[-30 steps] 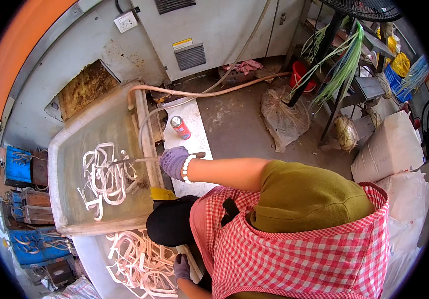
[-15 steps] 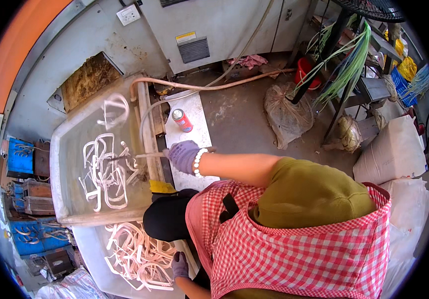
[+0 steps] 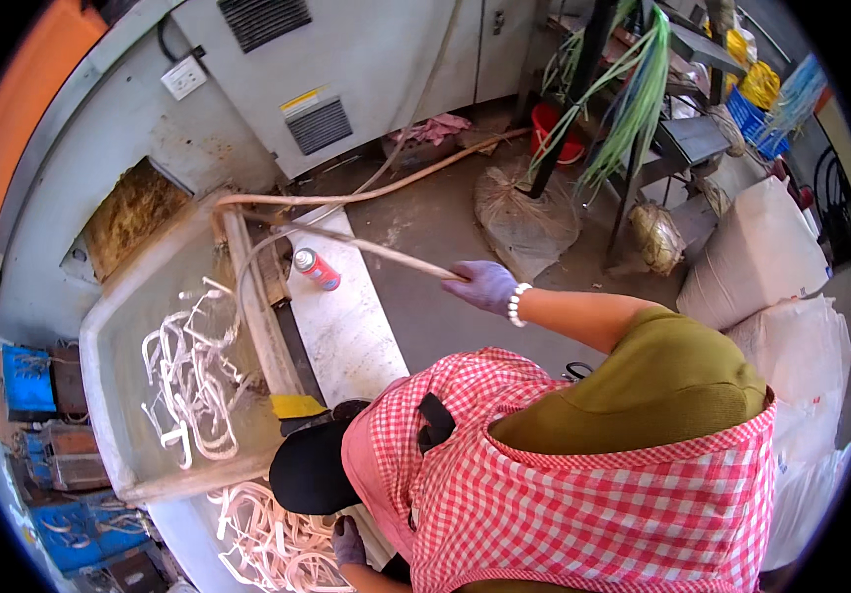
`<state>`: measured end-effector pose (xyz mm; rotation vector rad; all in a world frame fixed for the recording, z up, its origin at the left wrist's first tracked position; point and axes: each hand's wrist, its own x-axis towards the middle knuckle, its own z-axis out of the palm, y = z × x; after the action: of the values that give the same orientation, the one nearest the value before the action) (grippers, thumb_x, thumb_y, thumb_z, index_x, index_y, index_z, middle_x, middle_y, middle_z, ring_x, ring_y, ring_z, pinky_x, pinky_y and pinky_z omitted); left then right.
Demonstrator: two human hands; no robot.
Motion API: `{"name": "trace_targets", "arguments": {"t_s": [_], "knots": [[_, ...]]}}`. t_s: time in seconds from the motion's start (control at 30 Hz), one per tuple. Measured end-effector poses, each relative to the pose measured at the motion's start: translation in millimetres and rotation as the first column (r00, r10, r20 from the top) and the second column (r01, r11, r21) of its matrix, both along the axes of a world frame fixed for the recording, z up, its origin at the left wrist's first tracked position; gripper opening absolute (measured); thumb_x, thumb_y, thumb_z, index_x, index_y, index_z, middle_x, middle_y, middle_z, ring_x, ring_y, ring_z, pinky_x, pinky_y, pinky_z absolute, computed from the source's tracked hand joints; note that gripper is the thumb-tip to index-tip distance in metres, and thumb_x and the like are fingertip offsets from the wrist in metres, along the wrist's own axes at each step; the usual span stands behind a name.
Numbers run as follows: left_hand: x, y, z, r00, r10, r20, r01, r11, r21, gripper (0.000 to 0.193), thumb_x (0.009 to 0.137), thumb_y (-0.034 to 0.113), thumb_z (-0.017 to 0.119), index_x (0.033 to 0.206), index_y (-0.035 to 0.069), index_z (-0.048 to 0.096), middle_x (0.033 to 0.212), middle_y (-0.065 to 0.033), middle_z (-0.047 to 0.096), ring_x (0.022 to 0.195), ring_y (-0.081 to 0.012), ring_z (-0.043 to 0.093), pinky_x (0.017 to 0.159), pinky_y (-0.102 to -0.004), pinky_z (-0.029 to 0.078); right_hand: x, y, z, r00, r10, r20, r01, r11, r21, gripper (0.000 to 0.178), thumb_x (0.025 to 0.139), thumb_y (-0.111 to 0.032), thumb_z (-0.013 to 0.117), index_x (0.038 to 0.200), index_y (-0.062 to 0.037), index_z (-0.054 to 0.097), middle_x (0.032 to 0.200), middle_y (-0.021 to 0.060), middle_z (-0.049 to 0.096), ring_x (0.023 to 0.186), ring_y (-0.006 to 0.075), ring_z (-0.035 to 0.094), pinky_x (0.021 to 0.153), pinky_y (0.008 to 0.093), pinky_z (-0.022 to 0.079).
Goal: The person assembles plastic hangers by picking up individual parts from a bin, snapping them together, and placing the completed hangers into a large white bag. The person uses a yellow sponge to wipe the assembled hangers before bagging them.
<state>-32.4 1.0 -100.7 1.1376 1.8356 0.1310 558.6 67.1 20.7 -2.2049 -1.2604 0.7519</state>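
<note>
My right hand [image 3: 485,287], in a grey-purple glove with a white bead bracelet at the wrist, is closed round a long thin rod [image 3: 386,253]. The rod reaches leftward, its far end over the rim of the upper tub. That water-filled tub [image 3: 99,341] holds a tangle of pale curved strips [image 3: 193,381]. My left hand [image 3: 349,544], also gloved, is low by the lower tub, its fingers curled beside more cream-pink strips [image 3: 272,544]; what they hold, if anything, is hidden.
A red spray can [image 3: 317,269] stands on a white board [image 3: 351,326] beside the upper tub. A hose [image 3: 346,198] crosses behind it. Further right are a plastic bag [image 3: 534,222], a red bucket [image 3: 556,133], green strands [image 3: 633,94] and white sacks [image 3: 751,257].
My right hand has drawn the rod back to the right, lifting its end out from among the strips in the upper tub. My left hand stays about where it was.
</note>
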Motion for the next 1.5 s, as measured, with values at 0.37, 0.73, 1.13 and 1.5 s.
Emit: {"name": "trace_targets", "arguments": {"t_s": [0.37, 0.73, 1.13, 1.5], "knots": [[-29.6, -14.8, -20.2, 0.947, 0.298, 0.119, -0.294, 0.955, -0.047, 0.036, 0.091, 0.032, 0.057, 0.110, 0.001, 0.060, 0.087, -0.0032, 0.059, 0.074, -0.0131, 0.053, 0.067, -0.0267, 0.044, 36.8, -128.5, -89.1, 0.615, -0.712, -0.340, 0.672, 0.698, -0.247, 0.040, 0.086, -0.041, 0.057, 0.088, -0.0013, 0.065, 0.061, 0.0069, 0.059, 0.051, 0.0174, 0.057, 0.051, 0.0321, 0.045], [-12.6, -30.2, 11.6, 0.961, 0.267, 0.065, -0.264, 0.963, -0.049, 0.037, 0.092, 0.037, 0.055, 0.105, 0.003, 0.060, 0.080, -0.0005, 0.057, 0.068, -0.0118, 0.050, 0.060, -0.0267, 0.040, 117.3, -30.8, -77.3, 0.727, -0.674, -0.132, 0.646, 0.736, -0.200, 0.043, 0.088, -0.038, 0.051, 0.103, -0.0011, 0.067, 0.085, 0.0172, 0.068, 0.073, 0.0271, 0.068, 0.072, 0.0388, 0.052], [-1.2, -21.6, 11.3, 0.935, 0.309, 0.176, -0.302, 0.951, -0.064, 0.032, 0.088, 0.036, 0.057, 0.100, 0.007, 0.060, 0.078, -0.0009, 0.055, 0.061, -0.0119, 0.047, 0.054, -0.0275, 0.037, 132.4, -24.3, -122.0, 0.833, -0.539, 0.124, 0.552, 0.797, -0.244, 0.039, 0.091, -0.038, 0.051, 0.105, -0.0057, 0.068, 0.086, 0.0149, 0.069, 0.082, 0.0270, 0.068, 0.077, 0.0399, 0.051], [-7.0, -26.0, 12.5, 0.961, 0.246, 0.129, -0.240, 0.969, -0.061, 0.039, 0.087, 0.038, 0.056, 0.104, 0.004, 0.060, 0.080, -0.0024, 0.055, 0.064, -0.0140, 0.049, 0.057, -0.0296, 0.041, 85.7, -59.8, -139.9, 0.794, -0.605, -0.067, 0.591, 0.792, -0.152, 0.038, 0.090, -0.038, 0.051, 0.102, -0.0048, 0.067, 0.076, 0.0100, 0.066, 0.065, 0.0205, 0.063, 0.065, 0.0353, 0.049]]}}
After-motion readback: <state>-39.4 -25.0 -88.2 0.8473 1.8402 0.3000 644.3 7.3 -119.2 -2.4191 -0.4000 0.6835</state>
